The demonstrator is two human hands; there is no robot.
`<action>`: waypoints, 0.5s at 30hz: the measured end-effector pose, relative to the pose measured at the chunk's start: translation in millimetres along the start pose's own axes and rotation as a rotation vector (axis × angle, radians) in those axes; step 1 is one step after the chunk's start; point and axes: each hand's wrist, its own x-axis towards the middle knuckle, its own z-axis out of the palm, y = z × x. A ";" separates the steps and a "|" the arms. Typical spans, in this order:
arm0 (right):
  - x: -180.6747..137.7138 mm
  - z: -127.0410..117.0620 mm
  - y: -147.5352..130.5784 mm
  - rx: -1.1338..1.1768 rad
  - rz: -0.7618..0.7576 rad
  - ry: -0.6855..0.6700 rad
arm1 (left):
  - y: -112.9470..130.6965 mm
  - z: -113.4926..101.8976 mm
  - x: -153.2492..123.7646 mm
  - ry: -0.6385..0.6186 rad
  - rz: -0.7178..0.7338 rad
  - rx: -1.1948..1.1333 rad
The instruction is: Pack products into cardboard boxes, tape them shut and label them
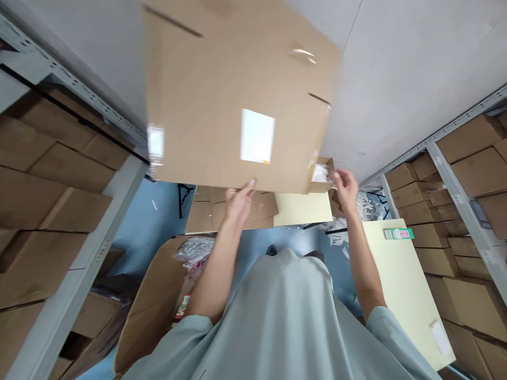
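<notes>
A large brown cardboard box, seemingly folded flat, is raised in front of me, slightly blurred. It carries a white label, dark slots and shiny strips of tape. My left hand grips its lower edge, with the thumb on the near face and the other fingers partly hidden. To the right of the cardboard, apart from it, my right hand has its fingers curled together; I cannot make out whether anything is between them. Just left of that hand stands a small open carton with white pieces inside.
Below the raised cardboard, flat cardboard lies on a pale table. An open carton with plastic-wrapped items stands at my left. At right, a side table bears a green-and-pink packet. Shelves of boxes flank both sides.
</notes>
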 end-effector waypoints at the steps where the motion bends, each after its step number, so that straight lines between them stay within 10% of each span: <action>1: 6.4 -18.4 1.9 -0.079 -0.052 0.108 | -11.0 9.5 -9.5 -0.066 -0.008 0.037; 8: 17.8 -211.0 52.4 -0.440 -0.090 0.650 | -58.7 70.5 -34.2 -0.491 -0.089 0.236; 15: -131.0 -320.2 56.7 -0.416 0.530 0.979 | -138.7 138.3 -49.0 -0.875 -0.252 0.557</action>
